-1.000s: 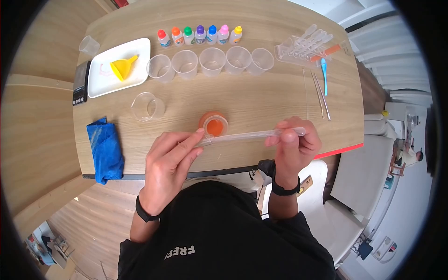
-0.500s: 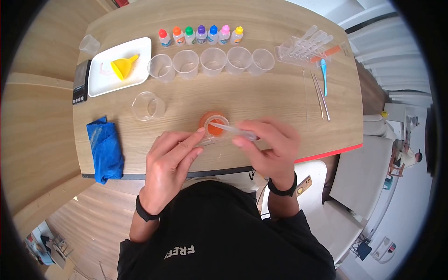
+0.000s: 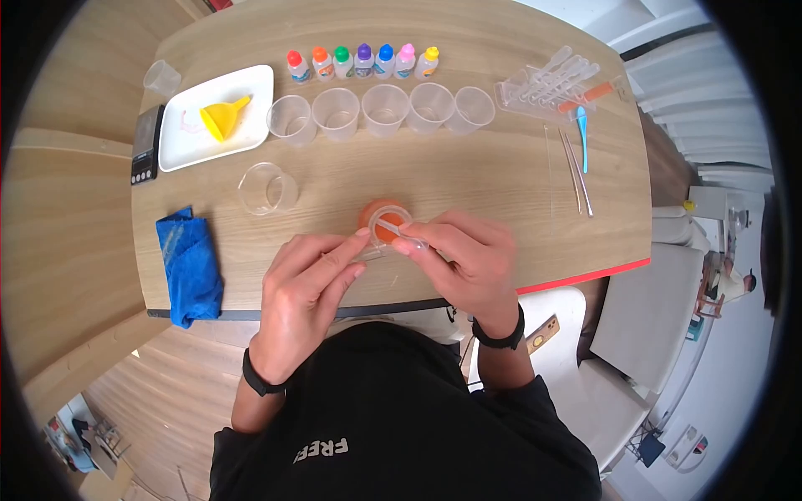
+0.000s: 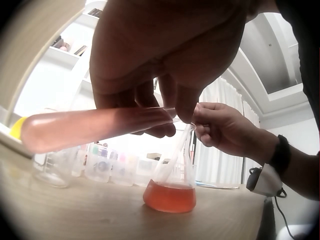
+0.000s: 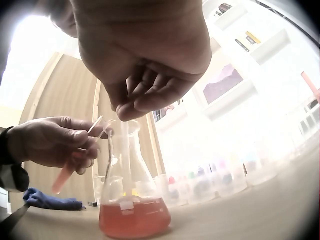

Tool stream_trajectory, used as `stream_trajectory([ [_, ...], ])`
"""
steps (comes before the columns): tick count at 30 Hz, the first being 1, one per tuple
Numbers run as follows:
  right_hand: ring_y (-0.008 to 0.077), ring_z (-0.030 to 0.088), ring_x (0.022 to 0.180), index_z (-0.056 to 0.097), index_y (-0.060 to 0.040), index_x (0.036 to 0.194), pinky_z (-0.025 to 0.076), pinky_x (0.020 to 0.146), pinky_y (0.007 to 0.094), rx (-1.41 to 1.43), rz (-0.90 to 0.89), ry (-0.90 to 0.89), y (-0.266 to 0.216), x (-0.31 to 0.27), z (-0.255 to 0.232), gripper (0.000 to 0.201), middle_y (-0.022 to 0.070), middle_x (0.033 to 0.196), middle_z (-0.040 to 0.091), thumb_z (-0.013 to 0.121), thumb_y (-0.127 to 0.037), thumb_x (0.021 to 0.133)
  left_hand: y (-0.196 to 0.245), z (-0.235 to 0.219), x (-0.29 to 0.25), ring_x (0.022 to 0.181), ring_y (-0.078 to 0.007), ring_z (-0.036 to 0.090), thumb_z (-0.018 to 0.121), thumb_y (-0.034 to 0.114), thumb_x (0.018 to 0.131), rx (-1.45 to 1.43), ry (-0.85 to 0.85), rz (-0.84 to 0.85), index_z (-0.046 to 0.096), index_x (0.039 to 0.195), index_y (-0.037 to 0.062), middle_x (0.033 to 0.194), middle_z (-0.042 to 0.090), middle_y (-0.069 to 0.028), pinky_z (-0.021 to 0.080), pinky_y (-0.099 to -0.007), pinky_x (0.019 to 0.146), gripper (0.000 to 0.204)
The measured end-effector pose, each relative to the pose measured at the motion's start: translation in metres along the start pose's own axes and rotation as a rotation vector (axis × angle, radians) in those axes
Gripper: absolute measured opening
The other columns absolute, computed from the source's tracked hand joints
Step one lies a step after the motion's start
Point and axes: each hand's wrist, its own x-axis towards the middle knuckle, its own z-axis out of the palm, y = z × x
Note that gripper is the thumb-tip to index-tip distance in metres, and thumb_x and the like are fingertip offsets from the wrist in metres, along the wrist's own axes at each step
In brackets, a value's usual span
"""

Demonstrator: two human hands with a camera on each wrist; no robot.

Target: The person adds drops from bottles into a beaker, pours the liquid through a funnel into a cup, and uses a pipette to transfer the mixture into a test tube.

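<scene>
A conical flask (image 5: 135,220) of red-orange liquid stands on the table. My right hand (image 3: 468,259) pinches a clear plastic dropper (image 5: 126,165) at the flask's mouth, its stem down inside the neck. My left hand (image 3: 305,288) holds a test tube (image 4: 95,127) of pinkish-red liquid, tilted, beside the flask's rim. In the right wrist view a thin clear stick also shows at the left fingers; what it is, I cannot tell.
An empty beaker (image 3: 267,189) stands left of the flask. Behind are several plastic cups (image 3: 385,111), dye bottles (image 3: 363,64), a white tray (image 3: 180,154) with a yellow funnel (image 3: 221,118), a scale (image 3: 146,146), a blue cloth (image 3: 190,271) and a tube rack (image 3: 547,96).
My right hand has moved left with the dropper, from the test tube's opening to the flask, and the dropper now points down into the neck. My left hand has stayed nearly still.
</scene>
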Motion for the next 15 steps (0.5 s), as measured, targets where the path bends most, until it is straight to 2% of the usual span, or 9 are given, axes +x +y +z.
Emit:
stream_trajectory([
  [4, 0.0177, 0.058, 0.053, 0.078, -0.0081, 0.097, 0.043, 0.05, 0.0327, 0.003, 0.012, 0.014, 0.0017, -0.0005, 0.0035, 0.015, 0.0039, 0.072, 0.067, 0.089, -0.01, 0.086, 0.0001, -0.0008, -0.0003, 0.095, -0.0284, 0.069, 0.083, -0.004, 0.088, 0.002, -0.01, -0.002, 0.078, 0.132, 0.0021, 0.109, 0.076, -0.0131, 0.056, -0.0369, 0.083, 0.045],
  [7, 0.0158, 0.07, 0.061, 0.082, -0.0047, 0.101, 0.049, 0.053, 0.0271, -0.005, 0.043, -0.031, 0.0014, -0.0019, 0.0003, 0.02, 0.0075, 0.079, 0.076, 0.092, -0.008, 0.084, -0.0021, 0.0025, -0.0009, 0.089, -0.0294, 0.066, 0.085, 0.004, 0.088, -0.009, 0.03, 0.012, 0.08, 0.132, 0.0075, 0.104, 0.075, -0.0101, 0.054, -0.0398, 0.079, 0.044],
  [10, 0.0148, 0.065, 0.057, 0.079, -0.0075, 0.1, 0.048, 0.052, 0.0288, 0.055, 0.03, 0.039, 0.0011, -0.0005, 0.0046, 0.019, 0.0038, 0.076, 0.071, 0.091, -0.009, 0.085, -0.0022, 0.0023, -0.0013, 0.088, -0.0292, 0.066, 0.085, 0.004, 0.088, -0.006, 0.027, 0.005, 0.08, 0.132, 0.0075, 0.103, 0.075, -0.01, 0.054, -0.0398, 0.079, 0.044],
  [15, 0.0146, 0.068, 0.061, 0.08, -0.0065, 0.105, 0.051, 0.054, 0.0269, 0.15, 0.067, 0.015, 0.0009, -0.0011, -0.002, 0.024, 0.0064, 0.079, 0.073, 0.091, -0.007, 0.084, -0.002, 0.0026, -0.0005, 0.088, -0.0292, 0.066, 0.085, 0.004, 0.088, -0.006, 0.032, 0.008, 0.08, 0.131, 0.0074, 0.103, 0.075, -0.01, 0.054, -0.0398, 0.079, 0.044],
])
